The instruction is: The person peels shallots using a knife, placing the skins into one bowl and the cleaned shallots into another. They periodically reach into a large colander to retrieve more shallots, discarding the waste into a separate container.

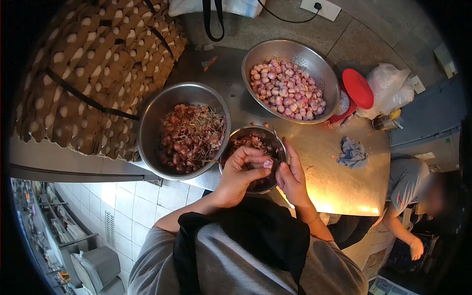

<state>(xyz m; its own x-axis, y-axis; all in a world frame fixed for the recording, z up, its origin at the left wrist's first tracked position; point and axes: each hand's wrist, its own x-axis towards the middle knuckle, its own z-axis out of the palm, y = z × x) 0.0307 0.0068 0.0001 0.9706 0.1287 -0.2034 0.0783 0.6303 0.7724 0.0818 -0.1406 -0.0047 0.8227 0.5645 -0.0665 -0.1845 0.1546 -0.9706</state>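
Note:
My left hand [244,173] pinches a small pinkish shallot [268,163] between thumb and fingers, over a small metal bowl [269,186] that holds dark red skins. Beside it on the right, my right hand [293,178] is closed around a knife [279,142], whose thin blade points up and away from me. To the left stands a large metal bowl [145,129] of unpeeled red shallots [178,155] and dry roots. Farther back on the right, a metal colander [322,59] holds many peeled pink shallots [287,91].
Stacked egg trays [98,69] fill the back left. Toward the right of the metal table [319,162] are a red scale [358,88], a plastic bag [388,88], a glass [386,122] and a blue cloth [352,152]. Another person [408,191] is at the far right.

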